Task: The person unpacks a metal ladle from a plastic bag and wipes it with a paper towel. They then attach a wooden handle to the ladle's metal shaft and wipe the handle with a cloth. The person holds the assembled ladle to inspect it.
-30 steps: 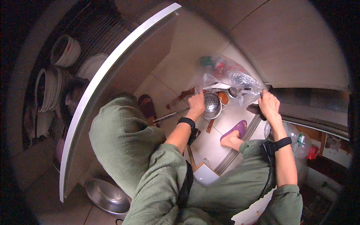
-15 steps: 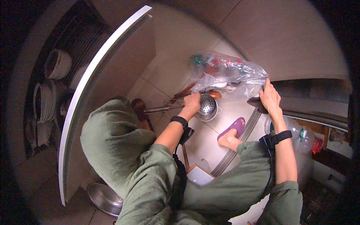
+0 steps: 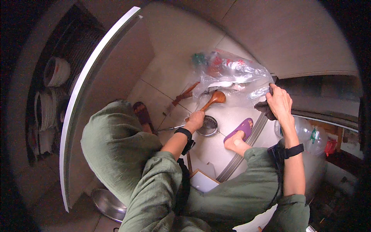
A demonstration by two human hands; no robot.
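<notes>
My left hand (image 3: 196,120) is closed round the handle of a brown wooden ladle (image 3: 218,97), whose rounded bowl points up and right. Just below that hand is a round metal strainer (image 3: 208,126) on the floor, and a thin metal handle (image 3: 170,128) runs out to its left. My right hand (image 3: 280,102) is closed at the edge of a clear plastic bag (image 3: 251,75) with red and green parts. Dark, crumpled cloth-like material (image 3: 264,107) hangs against this hand; how it is held is partly hidden.
A brown wooden utensil (image 3: 185,94) lies left of the bag. A white-edged cabinet door (image 3: 92,71) stands open at left, with stacked bowls (image 3: 48,108) beyond. Plastic bottles (image 3: 315,141) stand at right, a metal basin (image 3: 109,205) at lower left. My purple slipper (image 3: 238,130) is by the floor track.
My left hand has moved down, and the wooden ladle is now in it. The shiny perforated bowl seen beside that hand is gone from there. My right hand has shifted slightly.
</notes>
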